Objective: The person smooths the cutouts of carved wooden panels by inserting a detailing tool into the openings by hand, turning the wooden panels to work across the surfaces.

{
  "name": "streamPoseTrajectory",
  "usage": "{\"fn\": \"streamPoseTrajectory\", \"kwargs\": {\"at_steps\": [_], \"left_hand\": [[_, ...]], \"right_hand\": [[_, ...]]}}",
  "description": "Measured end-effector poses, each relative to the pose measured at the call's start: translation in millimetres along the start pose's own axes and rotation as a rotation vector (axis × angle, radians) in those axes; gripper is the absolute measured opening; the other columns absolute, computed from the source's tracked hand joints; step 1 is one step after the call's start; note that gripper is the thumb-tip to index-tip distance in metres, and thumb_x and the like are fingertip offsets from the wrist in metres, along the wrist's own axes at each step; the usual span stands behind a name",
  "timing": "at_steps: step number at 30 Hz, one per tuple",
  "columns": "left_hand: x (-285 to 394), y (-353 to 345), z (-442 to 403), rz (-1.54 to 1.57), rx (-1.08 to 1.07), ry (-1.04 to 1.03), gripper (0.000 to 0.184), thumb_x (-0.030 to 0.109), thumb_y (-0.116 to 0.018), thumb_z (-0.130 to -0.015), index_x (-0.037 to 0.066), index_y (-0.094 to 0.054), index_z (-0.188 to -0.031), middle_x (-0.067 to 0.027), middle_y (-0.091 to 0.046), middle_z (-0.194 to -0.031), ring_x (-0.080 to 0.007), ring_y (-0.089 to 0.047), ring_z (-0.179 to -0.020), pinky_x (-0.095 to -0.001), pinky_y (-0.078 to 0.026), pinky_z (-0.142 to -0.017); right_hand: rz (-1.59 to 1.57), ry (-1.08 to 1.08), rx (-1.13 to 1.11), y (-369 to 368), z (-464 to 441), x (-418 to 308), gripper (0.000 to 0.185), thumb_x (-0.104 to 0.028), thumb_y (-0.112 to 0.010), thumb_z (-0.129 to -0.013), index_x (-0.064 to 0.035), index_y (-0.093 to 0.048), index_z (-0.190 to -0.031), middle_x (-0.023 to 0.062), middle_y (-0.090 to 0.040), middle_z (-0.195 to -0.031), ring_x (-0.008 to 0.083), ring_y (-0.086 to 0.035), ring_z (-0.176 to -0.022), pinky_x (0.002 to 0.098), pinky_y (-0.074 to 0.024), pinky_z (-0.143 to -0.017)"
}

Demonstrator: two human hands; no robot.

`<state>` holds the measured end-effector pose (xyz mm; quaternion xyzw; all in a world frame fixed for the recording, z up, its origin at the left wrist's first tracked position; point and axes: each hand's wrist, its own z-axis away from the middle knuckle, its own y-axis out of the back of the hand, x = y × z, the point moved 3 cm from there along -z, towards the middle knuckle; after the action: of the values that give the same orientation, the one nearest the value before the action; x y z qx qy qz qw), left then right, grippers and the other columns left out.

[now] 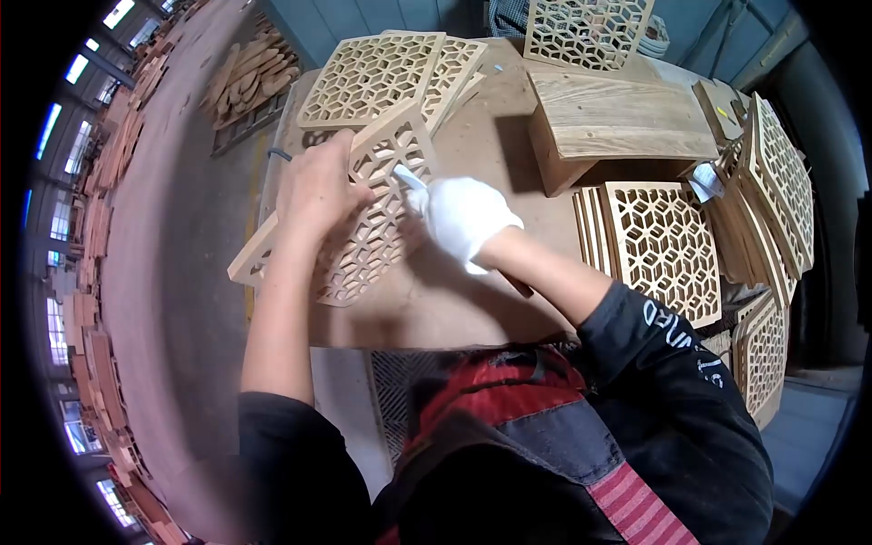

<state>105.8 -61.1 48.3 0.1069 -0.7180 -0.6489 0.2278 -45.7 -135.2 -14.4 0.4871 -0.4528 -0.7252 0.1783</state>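
Note:
My left hand [318, 186], bare, grips the upper edge of a wooden lattice panel [377, 232], which is held tilted over the near left part of the table. In a white glove, my right hand [463, 218] is closed round a tool with a pale, narrow tip [409, 177]. That tip lies against the panel's openwork, right of my left hand. A dark handle end shows below the glove. The panel's lower part is partly in shadow.
Other lattice panels [372, 80] lie at the table's [500, 313] back left. A small wooden bench [622, 113] stands at the back right, with one panel [590, 32] upright behind it. More stacked panels [663, 241] are at the right. Wood pieces [250, 82] lie beyond the left edge.

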Motion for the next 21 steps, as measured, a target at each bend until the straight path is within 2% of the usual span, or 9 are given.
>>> {"fn": "streamPoseTrajectory", "kwargs": {"at_steps": [2,3,7,8,10,13,17,18,21], "left_hand": [[4,0,5,-0.023,0.006,-0.013,0.053,0.015,-0.085,-0.062,0.005,-0.059,-0.107,-0.0191,-0.069,-0.097,-0.0397,-0.064,-0.097,-0.0469,-0.048,-0.083],[6,-1,7,-0.054,0.004,0.003,0.051,0.016,-0.085,-0.064,0.005,-0.059,-0.106,-0.019,-0.069,-0.095,-0.0395,-0.064,-0.095,-0.0473,-0.048,-0.082],[6,0,7,-0.02,0.008,-0.013,0.048,0.016,-0.085,-0.065,0.005,-0.059,-0.104,-0.0193,-0.069,-0.094,-0.0393,-0.064,-0.095,-0.0469,-0.049,-0.081],[4,-1,6,-0.01,0.026,-0.035,0.049,0.017,-0.085,-0.064,0.004,-0.059,-0.103,-0.0198,-0.069,-0.091,-0.0397,-0.064,-0.093,-0.0474,-0.049,-0.08],[6,0,9,-0.071,0.039,-0.064,0.043,0.016,-0.083,-0.068,0.004,-0.057,-0.1,-0.0204,-0.068,-0.092,-0.0394,-0.066,-0.09,-0.0482,-0.051,-0.08],[5,-2,11,-0.06,0.074,-0.078,0.044,0.017,-0.083,-0.068,0.004,-0.056,-0.1,-0.0209,-0.068,-0.091,-0.0393,-0.066,-0.091,-0.0482,-0.051,-0.08],[2,-5,8,-0.03,0.089,-0.039,0.05,0.015,-0.086,-0.062,0.002,-0.056,-0.099,-0.0205,-0.067,-0.089,-0.0406,-0.063,-0.092,-0.0483,-0.048,-0.079],[1,-4,6,-0.023,0.082,-0.036,0.05,0.015,-0.086,-0.062,0.002,-0.056,-0.099,-0.0205,-0.067,-0.09,-0.0405,-0.063,-0.092,-0.0482,-0.047,-0.079],[-2,-2,3,-0.006,0.068,-0.036,0.05,0.015,-0.086,-0.062,0.002,-0.056,-0.1,-0.0203,-0.067,-0.091,-0.0403,-0.063,-0.093,-0.0478,-0.047,-0.079]], "right_hand": [[0.033,-0.086,-0.023,1,-22,-7,0.029,-0.023,-0.047,-0.094,-0.0059,-0.07,-0.099,0.0205,-0.07,-0.095,0.0379,-0.068,-0.088,0.0465,-0.0543,-0.077],[0.157,0.045,-0.041,1,-29,-13,0.029,-0.021,-0.047,-0.093,-0.0068,-0.07,-0.104,0.0205,-0.07,-0.101,0.0375,-0.068,-0.093,0.0454,-0.0549,-0.08],[0.1,0.04,-0.034,-25,-33,-8,0.029,-0.019,-0.045,-0.093,-0.0059,-0.068,-0.107,0.0205,-0.068,-0.111,0.0389,-0.067,-0.098,0.0469,-0.0542,-0.084],[0.01,0.028,-0.004,-27,-26,-3,0.03,-0.019,-0.045,-0.093,-0.0052,-0.067,-0.107,0.0203,-0.068,-0.111,0.038,-0.067,-0.097,0.0462,-0.054,-0.085],[0.028,0.008,-0.051,-14,-21,-7,0.03,-0.02,-0.045,-0.093,-0.0049,-0.068,-0.107,0.02,-0.069,-0.108,0.0371,-0.067,-0.097,0.0452,-0.054,-0.085],[0.176,0.113,-0.072,-14,-43,-4,0.03,-0.019,-0.045,-0.094,-0.0049,-0.069,-0.105,0.0195,-0.069,-0.106,0.0367,-0.067,-0.097,0.0448,-0.0543,-0.084],[0.125,0.057,-0.015,-27,-31,-9,0.031,-0.022,-0.044,-0.096,-0.0055,-0.07,-0.103,0.0194,-0.07,-0.105,0.0374,-0.067,-0.095,0.0459,-0.054,-0.083],[0.044,-0.013,0.0,-15,-11,-11,0.034,-0.025,-0.043,-0.097,-0.0053,-0.07,-0.103,0.0202,-0.069,-0.105,0.0387,-0.067,-0.093,0.0462,-0.0535,-0.082],[-0.013,-0.086,-0.233,-19,18,6,0.042,-0.033,-0.041,-0.1,-0.0024,-0.068,-0.101,0.0228,-0.069,-0.099,0.041,-0.066,-0.091,0.0481,-0.0515,-0.081]]}}
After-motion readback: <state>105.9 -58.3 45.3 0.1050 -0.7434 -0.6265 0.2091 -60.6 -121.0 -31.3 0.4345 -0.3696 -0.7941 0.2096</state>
